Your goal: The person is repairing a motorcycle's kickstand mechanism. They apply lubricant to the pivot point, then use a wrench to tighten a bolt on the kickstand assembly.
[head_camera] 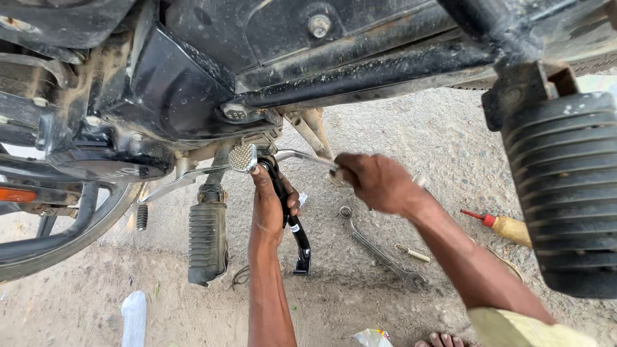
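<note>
I look under a motorcycle from the side. My left hand (270,202) grips the black side stand (297,238) near its top pivot, with a finger pressed up against the frame. My right hand (376,182) is closed on the end of a silver spanner (302,156), whose far end reaches the pivot bolt under the frame. The silver brake pedal pad (243,157) sits just left of my left fingers.
A second spanner (379,247) and a small spring (412,252) lie on the gravel by a red-tipped bottle (504,225). A black footrest (207,241) hangs at the left, a larger ribbed footrest (565,186) close at the right. Rear wheel (58,238) at far left.
</note>
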Available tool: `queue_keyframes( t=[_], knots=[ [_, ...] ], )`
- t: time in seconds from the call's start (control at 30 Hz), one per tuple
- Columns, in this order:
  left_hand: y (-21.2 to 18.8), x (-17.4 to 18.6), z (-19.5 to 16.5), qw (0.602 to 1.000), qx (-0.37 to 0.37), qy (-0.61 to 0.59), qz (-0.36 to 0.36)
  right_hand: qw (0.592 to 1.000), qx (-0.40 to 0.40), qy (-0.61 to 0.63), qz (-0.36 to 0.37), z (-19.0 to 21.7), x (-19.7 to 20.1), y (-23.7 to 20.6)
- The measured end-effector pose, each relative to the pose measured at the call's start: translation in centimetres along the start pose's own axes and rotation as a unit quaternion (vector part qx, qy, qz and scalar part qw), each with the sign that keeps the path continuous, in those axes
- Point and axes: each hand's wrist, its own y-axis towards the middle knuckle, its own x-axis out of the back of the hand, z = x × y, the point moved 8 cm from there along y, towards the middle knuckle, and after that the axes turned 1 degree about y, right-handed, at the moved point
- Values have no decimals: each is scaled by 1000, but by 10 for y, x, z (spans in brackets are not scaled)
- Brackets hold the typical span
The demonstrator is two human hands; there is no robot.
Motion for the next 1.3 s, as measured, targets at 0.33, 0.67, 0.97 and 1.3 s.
queue_keyframes(
  t=[0.33,0.67,0.97,1.3],
  knots=[
    [2,1,2,1000,4,-26,0,991,-74,-114,-7,3,13,-2],
    [5,6,12,999,8,-47,22,999,2,17,-47,22,5,5],
    [3,3,9,998,-1,-55,14,953,-8,301,22,6,-63,7],
    [4,6,13,997,-2,-78,15,785,90,605,102,29,-161,94]
  ],
)
